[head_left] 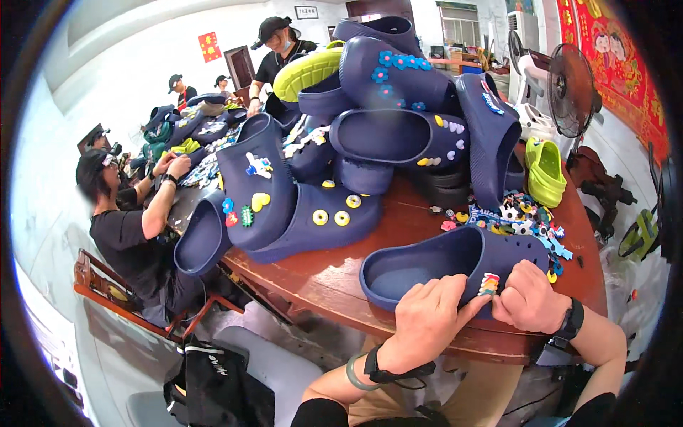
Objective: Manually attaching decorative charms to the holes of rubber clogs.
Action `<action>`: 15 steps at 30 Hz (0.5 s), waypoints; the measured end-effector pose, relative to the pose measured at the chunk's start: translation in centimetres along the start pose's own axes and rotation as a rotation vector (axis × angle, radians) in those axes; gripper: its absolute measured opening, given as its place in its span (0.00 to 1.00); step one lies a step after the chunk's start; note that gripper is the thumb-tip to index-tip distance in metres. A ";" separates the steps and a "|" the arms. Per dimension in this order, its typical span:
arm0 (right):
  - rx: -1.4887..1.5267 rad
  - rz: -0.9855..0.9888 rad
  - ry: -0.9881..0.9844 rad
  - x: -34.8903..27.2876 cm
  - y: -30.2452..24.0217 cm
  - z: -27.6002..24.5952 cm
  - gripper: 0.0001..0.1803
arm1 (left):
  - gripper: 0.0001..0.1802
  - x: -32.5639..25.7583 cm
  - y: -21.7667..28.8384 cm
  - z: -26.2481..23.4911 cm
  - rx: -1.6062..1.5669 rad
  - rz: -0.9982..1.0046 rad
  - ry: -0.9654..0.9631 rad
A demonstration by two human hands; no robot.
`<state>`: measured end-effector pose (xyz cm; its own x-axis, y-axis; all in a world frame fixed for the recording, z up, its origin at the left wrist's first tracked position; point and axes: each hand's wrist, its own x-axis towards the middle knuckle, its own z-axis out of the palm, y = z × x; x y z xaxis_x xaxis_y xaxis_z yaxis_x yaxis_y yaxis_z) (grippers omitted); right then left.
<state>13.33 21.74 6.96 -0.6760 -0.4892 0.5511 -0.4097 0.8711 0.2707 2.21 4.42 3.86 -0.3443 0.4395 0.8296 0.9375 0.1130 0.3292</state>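
A navy blue foam clog (420, 274) lies on its side near the table's front edge, its opening toward me. My left hand (430, 313) is closed on the clog's rim, thumb stretched along its side toward a small rainbow-coloured shoe charm (489, 284). My right hand (530, 297) is curled up at the charm's other side, its fingertips against it. The clog's surface under my fingers is partly hidden. Just behind the clog lies a heap of loose colourful charms (523, 217).
A tall pile of navy clogs (388, 139), several with charms on, fills the table (320, 274). A lime clog (545, 173) stands at the right, near a fan (571, 89). A co-worker (131, 213) sits at the left; a black bag (217, 384) lies below.
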 end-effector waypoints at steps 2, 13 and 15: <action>0.012 0.026 0.074 -0.2 0.1 0.3 0.14 | 0.21 0.2 0.4 -0.2 0.023 -0.002 -0.017; -0.043 0.647 0.036 -4.0 6.6 -1.5 0.15 | 0.24 0.2 0.4 -1.2 0.059 -0.070 -0.149; -0.112 0.586 0.051 -4.1 6.9 -1.6 0.14 | 0.23 0.4 -0.1 -0.7 0.052 -0.005 -0.143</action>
<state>14.24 29.87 7.82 -0.7381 0.0746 0.6705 0.0914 0.9958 -0.0101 1.90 3.94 4.47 -0.3421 0.5608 0.7540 0.9383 0.1605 0.3064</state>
